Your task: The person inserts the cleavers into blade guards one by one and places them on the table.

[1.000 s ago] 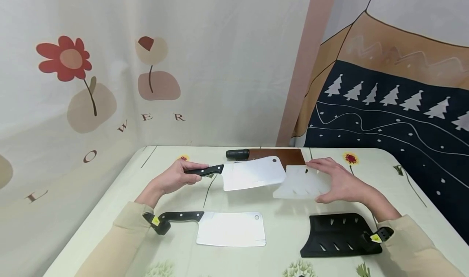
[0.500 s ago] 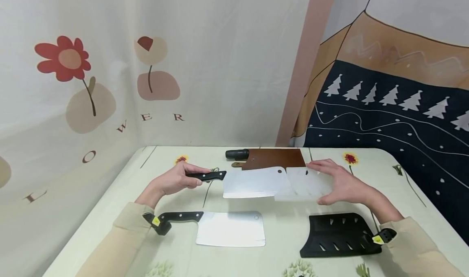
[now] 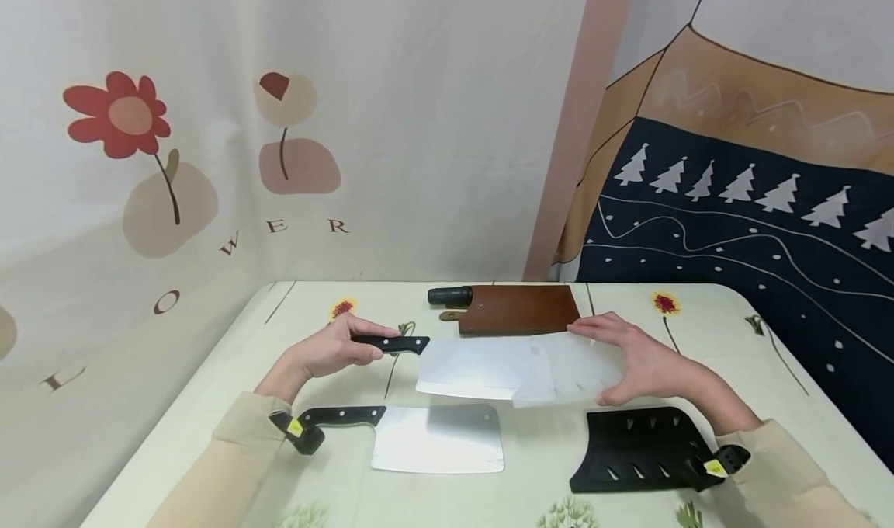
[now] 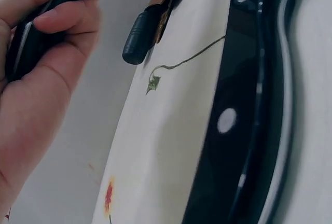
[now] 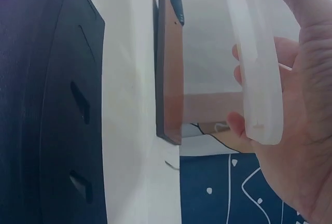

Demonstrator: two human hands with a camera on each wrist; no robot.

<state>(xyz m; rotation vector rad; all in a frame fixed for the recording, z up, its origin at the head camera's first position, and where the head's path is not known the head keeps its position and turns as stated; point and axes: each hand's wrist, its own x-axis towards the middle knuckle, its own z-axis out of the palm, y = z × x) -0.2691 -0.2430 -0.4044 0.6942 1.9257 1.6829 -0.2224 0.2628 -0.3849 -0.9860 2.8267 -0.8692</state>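
Note:
My left hand (image 3: 342, 349) grips the black handle (image 3: 401, 345) of a cleaver, whose broad steel blade (image 3: 468, 365) points right, above the table. A translucent white blade guard (image 3: 583, 369) is held by my right hand (image 3: 646, 361), thumb at its lower edge and fingers at its upper one. The blade's front end lies inside the guard's open end and shows through it. In the right wrist view the guard (image 5: 259, 73) stands within the curve of the fingers. The left wrist view has the fingers wrapped round the dark handle (image 4: 44, 27).
Nearer me lies a second cleaver (image 3: 440, 439), handle to the left. A black slotted blade guard (image 3: 639, 450) is at the right, below my right wrist. Toward the back edge rests a brown leather sheath (image 3: 520, 310) with a black handle (image 3: 450, 296) sticking out.
The cleaver's blade has levelled out and moved into the white guard, its front end now covered. Both hands have come slightly lower and nearer. The things on the table have not moved.

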